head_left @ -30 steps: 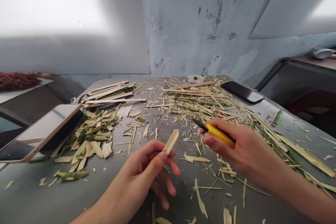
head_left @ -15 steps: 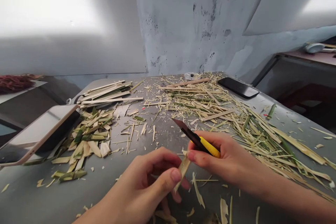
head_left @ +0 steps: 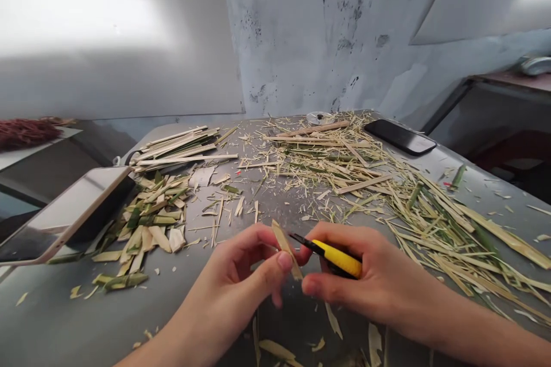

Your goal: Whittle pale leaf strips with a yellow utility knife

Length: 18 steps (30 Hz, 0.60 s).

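Note:
Between the thumb and fingers of my left hand (head_left: 243, 284) is a short pale bamboo strip (head_left: 286, 248), tilted with its upper end pointing away to the left. My right hand (head_left: 355, 266) grips a yellow and black utility knife (head_left: 336, 257). Its dark blade points left and lies close beside the strip; whether it touches cannot be made out. The two hands are near each other above the grey table (head_left: 172, 309). Below them lie curled bamboo shavings (head_left: 278, 350).
Cut bamboo chips (head_left: 159, 218) are heaped at left, with longer bamboo sticks (head_left: 181, 149) behind. Thin bamboo slivers (head_left: 430, 212) spread over the right side. A phone (head_left: 400, 136) lies far right; a propped phone (head_left: 64, 212) leans at left. A clear tape roll (head_left: 318, 118) sits near the wall.
The bamboo strip has swung round and risen, its upper end now leaning left instead of right. The knife has turned flatter, and its blade has come down beside the strip.

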{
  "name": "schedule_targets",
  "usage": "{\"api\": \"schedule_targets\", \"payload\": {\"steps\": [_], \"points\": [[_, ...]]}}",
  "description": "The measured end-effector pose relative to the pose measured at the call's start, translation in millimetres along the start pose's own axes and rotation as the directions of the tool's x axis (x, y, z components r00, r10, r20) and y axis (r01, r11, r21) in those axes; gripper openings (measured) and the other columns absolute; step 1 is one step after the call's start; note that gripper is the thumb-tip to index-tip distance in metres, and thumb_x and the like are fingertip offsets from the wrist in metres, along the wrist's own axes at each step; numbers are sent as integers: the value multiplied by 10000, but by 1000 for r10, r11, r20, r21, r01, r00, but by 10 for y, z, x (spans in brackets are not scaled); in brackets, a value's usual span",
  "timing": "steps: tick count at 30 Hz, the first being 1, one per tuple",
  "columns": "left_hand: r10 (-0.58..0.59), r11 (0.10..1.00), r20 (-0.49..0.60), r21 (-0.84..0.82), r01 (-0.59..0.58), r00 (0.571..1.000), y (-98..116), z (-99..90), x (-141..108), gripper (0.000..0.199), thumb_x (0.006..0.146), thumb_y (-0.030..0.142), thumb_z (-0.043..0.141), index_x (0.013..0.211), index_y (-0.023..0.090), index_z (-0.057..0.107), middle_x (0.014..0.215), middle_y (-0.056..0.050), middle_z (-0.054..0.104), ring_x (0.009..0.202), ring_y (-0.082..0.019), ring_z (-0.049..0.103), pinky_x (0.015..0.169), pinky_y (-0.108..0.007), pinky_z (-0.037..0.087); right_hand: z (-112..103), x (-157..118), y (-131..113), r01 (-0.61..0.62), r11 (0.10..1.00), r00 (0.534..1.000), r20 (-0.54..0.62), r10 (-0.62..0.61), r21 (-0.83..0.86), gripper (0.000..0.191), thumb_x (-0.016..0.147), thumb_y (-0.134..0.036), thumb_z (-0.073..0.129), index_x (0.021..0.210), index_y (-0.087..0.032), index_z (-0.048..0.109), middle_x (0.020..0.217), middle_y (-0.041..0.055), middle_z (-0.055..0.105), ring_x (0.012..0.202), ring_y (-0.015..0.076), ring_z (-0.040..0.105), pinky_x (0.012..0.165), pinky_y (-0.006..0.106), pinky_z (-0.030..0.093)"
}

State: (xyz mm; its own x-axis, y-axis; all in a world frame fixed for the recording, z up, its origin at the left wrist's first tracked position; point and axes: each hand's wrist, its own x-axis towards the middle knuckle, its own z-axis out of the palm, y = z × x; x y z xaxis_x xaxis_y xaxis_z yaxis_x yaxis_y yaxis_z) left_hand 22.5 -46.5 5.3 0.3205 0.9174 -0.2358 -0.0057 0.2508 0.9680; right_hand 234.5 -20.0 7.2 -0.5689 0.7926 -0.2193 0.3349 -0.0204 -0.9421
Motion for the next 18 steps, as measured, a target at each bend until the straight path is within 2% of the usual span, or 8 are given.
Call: {"api": "schedule_targets", "payload": {"steps": [2, 4, 8, 13, 18], "points": [[-20, 999, 54, -44, 22, 998, -33, 31, -17, 294, 914, 474, 717, 892, 191, 642, 739, 25, 615, 632, -87, 558, 609, -178, 491, 11, 3, 4, 29, 998, 1000, 9, -28, -53, 142, 897, -319, 664, 831, -207, 607, 691, -61, 471, 636, 103, 394, 573, 246, 311], [-15, 997, 81, -72, 21, 997, -59, 40, -23, 295, 912, 484, 715, 941, 205, 623, 739, 26, 612, 657, -102, 584, 622, -189, 510, 14, 7, 12, 54, 992, 998, -6, -55, -113, 166, 903, -267, 619, 768, -204, 547, 672, -61, 455, 625, 101, 373, 566, 248, 300], [6, 1000, 68, -25, -4, 998, -64, 2, -15, 324, 931, 526, 668, 963, 209, 604, 717, 30, 610, 619, -108, 588, 605, -208, 503, 5, -7, 30, 36, 986, 999, 13, -35, -160, 187, 903, -263, 605, 752, -213, 506, 645, -60, 439, 612, 106, 375, 552, 244, 302], [-87, 987, 18, 139, 84, 996, -4, -22, -22, 250, 946, 452, 658, 967, 209, 605, 647, 41, 611, 601, -103, 577, 592, -192, 448, -72, -28, 92, 24, 987, 996, -77, -37, -160, 257, 945, -429, 590, 794, -222, 568, 670, -41, 466, 607, 119, 392, 531, 241, 322], [-112, 990, 23, 87, 110, 993, 16, -4, -8, 260, 931, 445, 677, 962, 199, 598, 625, 38, 622, 582, -103, 575, 584, -195, 469, -106, -20, 130, 37, 987, 994, -92, -52, -156, 347, 958, -526, 564, 787, -224, 576, 679, -33, 466, 602, 122, 403, 525, 239, 340]]}}
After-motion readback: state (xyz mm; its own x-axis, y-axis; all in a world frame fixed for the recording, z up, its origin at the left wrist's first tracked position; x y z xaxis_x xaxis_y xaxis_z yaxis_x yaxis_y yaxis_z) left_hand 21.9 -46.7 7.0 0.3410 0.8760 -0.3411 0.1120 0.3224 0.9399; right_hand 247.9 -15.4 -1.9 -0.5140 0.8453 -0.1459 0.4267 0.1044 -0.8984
